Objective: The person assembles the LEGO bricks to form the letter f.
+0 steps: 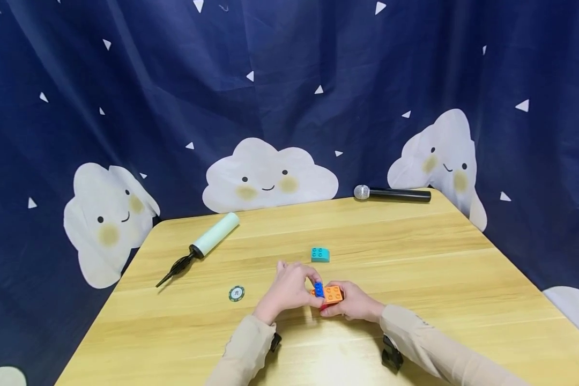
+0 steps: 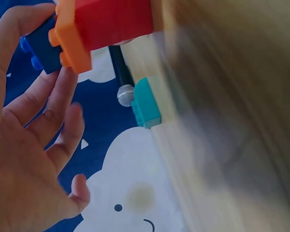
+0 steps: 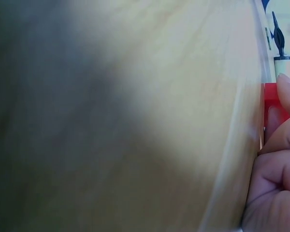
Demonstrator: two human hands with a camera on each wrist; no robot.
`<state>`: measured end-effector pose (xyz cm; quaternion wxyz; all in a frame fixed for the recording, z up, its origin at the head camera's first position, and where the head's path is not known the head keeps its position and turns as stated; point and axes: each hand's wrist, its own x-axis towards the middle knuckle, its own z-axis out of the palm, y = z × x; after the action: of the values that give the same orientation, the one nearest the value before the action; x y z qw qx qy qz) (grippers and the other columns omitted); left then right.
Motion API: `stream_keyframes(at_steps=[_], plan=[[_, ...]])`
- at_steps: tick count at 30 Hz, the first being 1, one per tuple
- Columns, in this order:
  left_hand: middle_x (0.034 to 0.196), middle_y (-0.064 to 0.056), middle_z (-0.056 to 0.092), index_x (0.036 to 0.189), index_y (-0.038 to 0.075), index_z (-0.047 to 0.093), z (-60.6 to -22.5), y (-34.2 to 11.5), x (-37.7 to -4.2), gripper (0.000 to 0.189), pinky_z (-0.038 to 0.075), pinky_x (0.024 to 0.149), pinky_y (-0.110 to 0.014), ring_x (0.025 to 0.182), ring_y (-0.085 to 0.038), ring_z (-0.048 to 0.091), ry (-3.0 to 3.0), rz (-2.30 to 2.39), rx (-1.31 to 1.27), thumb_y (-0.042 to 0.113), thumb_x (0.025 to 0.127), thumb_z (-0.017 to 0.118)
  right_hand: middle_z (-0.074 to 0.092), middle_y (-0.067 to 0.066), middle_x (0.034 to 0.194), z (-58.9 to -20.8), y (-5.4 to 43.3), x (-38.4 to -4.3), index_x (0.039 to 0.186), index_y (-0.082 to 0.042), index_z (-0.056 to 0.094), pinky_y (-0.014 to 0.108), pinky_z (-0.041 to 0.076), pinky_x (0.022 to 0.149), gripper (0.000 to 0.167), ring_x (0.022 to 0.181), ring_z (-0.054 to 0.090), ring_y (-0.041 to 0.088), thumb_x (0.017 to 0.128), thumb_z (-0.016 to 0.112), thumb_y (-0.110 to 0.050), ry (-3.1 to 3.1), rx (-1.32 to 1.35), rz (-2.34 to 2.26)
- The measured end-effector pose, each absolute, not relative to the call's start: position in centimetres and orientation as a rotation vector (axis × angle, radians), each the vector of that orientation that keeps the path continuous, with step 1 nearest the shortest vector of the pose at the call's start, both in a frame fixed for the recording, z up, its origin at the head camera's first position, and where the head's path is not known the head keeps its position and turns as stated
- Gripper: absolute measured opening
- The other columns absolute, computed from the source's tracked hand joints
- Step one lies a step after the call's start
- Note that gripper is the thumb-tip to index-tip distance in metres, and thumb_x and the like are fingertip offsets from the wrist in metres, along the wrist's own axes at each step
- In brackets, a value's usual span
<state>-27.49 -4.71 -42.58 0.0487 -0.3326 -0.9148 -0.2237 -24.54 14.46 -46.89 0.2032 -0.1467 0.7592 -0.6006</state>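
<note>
My left hand (image 1: 289,288) pinches a small blue toy brick (image 1: 319,290) between thumb and fingers. Under it is an orange brick (image 1: 334,294), and in the left wrist view the blue brick touches the orange one's studded side; whether it is fully pressed on I cannot tell. Below the orange brick is a red brick (image 2: 116,21), mostly hidden from above. Gripping this orange and red stack from the right is my right hand (image 1: 359,304); the right wrist view shows its fingers against the red brick. Just beyond both hands lies a teal brick (image 1: 320,254) with a curved edge.
A pale green and black hand pump (image 1: 217,234) lies at the left of the wooden table (image 1: 173,332). Near my left hand is a poker chip (image 1: 236,293). A black microphone (image 1: 399,194) rests at the back right edge, before a dark blue curtain (image 1: 289,64).
</note>
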Motion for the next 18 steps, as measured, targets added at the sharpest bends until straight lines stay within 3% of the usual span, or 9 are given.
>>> stream_keyframes(at_steps=[12,18], plan=[[0.076,0.019,0.066,0.079,0.026,0.070,-42.80,-4.82,-27.30,0.032,0.021,0.073,-0.030,0.074,-0.005,0.043,-2.744,-0.617,-0.946,0.042,0.055,0.083,0.060,0.002,0.078,-47.01,14.29,-24.67,0.101,0.002,0.059,0.019,0.036,0.043,0.034,0.050,0.044,0.008,0.075,0.079,-0.004,2.137,-0.421,-1.688],[0.076,0.018,0.067,0.078,0.026,0.071,-42.62,-4.89,-27.28,0.033,0.021,0.072,-0.030,0.073,-0.004,0.043,-2.751,-0.593,-0.954,0.044,0.054,0.083,0.063,0.004,0.088,-46.68,14.39,-24.49,0.105,-0.001,0.061,0.024,0.046,0.062,0.040,0.074,0.055,0.014,0.073,0.082,-0.011,2.302,-0.521,-1.626]])
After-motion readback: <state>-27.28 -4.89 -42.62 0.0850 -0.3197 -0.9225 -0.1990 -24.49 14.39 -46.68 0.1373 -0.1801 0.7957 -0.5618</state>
